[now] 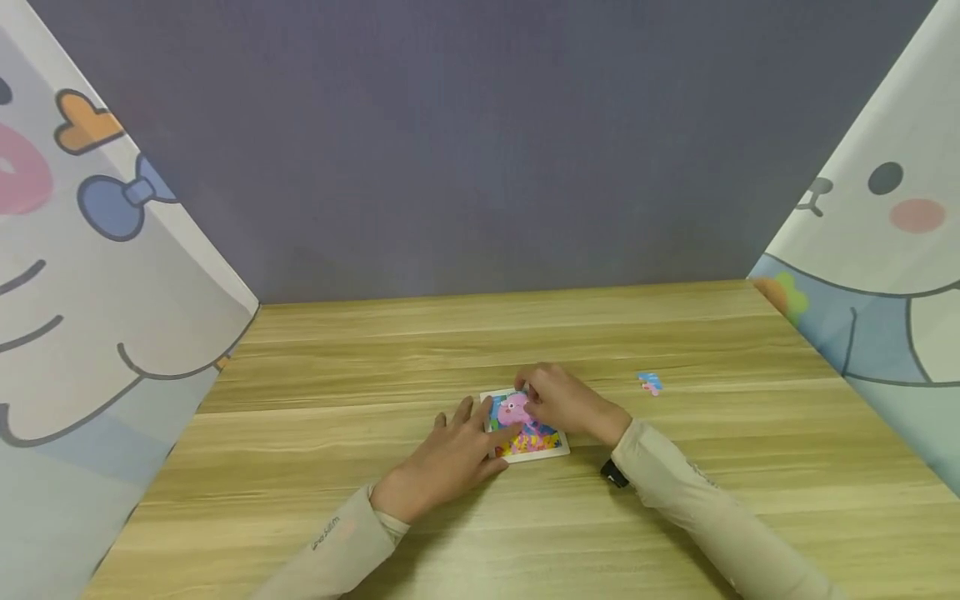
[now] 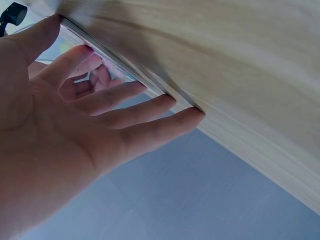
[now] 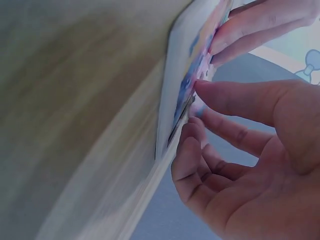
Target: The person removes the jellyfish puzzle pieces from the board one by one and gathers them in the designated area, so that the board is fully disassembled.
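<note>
A small jigsaw puzzle [image 1: 528,442] in a white-edged tray lies on the table, its picture a pink cartoon pig above yellow and red flowers. My left hand [image 1: 453,458] rests at its left side, fingers spread and fairly straight, with a finger across the picture; in the left wrist view the fingertips [image 2: 192,116] meet the table. Over the puzzle's upper right, my right hand [image 1: 566,404] has its thumb and index finger bent together. The right wrist view shows a puzzle piece [image 3: 198,106] with light blue on it between them, mostly hidden by the fingers.
A loose blue and pink puzzle piece [image 1: 650,383] lies on the table to the right of the puzzle. A small black object [image 1: 614,474] is by the right wrist. A dark grey wall [image 1: 487,167] stands behind the wooden table [image 1: 337,367], with cartoon-printed panels [image 1: 885,250] at both sides.
</note>
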Available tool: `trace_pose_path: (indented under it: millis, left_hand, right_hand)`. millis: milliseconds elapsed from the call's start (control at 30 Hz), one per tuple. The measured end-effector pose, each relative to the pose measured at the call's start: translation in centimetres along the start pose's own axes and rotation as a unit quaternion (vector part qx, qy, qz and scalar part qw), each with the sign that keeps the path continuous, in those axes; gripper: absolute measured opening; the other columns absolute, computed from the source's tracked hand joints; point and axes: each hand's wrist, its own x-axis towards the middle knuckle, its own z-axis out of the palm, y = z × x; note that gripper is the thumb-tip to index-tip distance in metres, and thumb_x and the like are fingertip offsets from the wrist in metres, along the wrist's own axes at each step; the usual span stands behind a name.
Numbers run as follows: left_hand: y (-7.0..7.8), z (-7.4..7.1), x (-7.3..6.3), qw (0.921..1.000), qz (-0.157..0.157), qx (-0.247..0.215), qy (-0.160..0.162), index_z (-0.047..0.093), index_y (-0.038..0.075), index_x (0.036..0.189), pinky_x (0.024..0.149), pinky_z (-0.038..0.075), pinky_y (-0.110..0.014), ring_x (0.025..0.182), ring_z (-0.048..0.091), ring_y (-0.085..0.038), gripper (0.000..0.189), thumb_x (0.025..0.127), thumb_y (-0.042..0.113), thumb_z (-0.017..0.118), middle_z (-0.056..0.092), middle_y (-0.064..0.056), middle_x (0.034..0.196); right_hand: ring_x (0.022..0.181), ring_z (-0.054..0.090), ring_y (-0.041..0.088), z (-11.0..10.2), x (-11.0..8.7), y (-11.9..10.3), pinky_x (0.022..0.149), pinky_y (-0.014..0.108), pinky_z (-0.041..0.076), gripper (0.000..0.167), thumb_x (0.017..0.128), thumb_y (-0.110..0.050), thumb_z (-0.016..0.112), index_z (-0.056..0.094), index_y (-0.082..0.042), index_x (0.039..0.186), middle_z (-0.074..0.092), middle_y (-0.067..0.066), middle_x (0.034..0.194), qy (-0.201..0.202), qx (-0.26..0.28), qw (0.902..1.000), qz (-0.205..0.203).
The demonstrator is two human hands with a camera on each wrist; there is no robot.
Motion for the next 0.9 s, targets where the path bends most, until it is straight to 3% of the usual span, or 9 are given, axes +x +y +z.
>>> trace_pose_path:
  millis: [200,367,800,900]
  left_hand:
    - [0.0,-0.1,0.0,1.0,-0.005,-0.005,-0.005,0.053,0.028,0.145,0.083,0.051,-0.067,0.128,0.046,-0.056,0.049,0.099,0.042,0.06,0.044,-0.03,0.146]
    - [0.0,-0.2,0.0,1.0,-0.006,-0.001,-0.007,0.054,0.028,0.145,0.083,0.051,-0.066,0.128,0.046,-0.055,0.049,0.098,0.042,0.06,0.044,-0.03,0.146]
    - [0.0,-0.4,0.0,0.9998,-0.01,-0.01,-0.01,0.055,0.027,0.145,0.084,0.051,-0.066,0.128,0.046,-0.055,0.049,0.098,0.042,0.06,0.044,-0.029,0.146]
    - [0.0,-0.4,-0.1,0.9999,-0.007,-0.007,-0.009,0.055,0.028,0.144,0.084,0.051,-0.066,0.128,0.047,-0.054,0.049,0.098,0.043,0.06,0.044,-0.029,0.146]
  right_hand:
    - [0.072,0.054,0.011,-0.2,-0.1,0.0,0.061,0.024,0.049,0.025,0.087,0.004,0.067,0.067,0.0,0.111,0.062,0.005,0.09,-0.002,0.003,0.9999,-0.014]
    - [0.069,0.055,0.01,-0.5,-0.1,0.0,0.061,0.025,0.049,0.02,0.093,-0.001,0.064,0.069,-0.001,0.112,0.065,0.005,0.092,-0.01,0.009,0.9998,-0.013]
    - [0.059,0.054,0.006,-1.0,-0.1,0.4,0.056,0.025,0.049,0.015,0.096,-0.002,0.06,0.071,-0.004,0.107,0.069,0.0,0.078,-0.022,0.064,0.9977,-0.001]
    - [0.06,0.054,0.006,-1.2,-0.1,0.6,0.058,0.024,0.049,0.016,0.094,0.0,0.061,0.072,-0.003,0.106,0.069,0.001,0.079,-0.008,0.057,0.9983,-0.007]
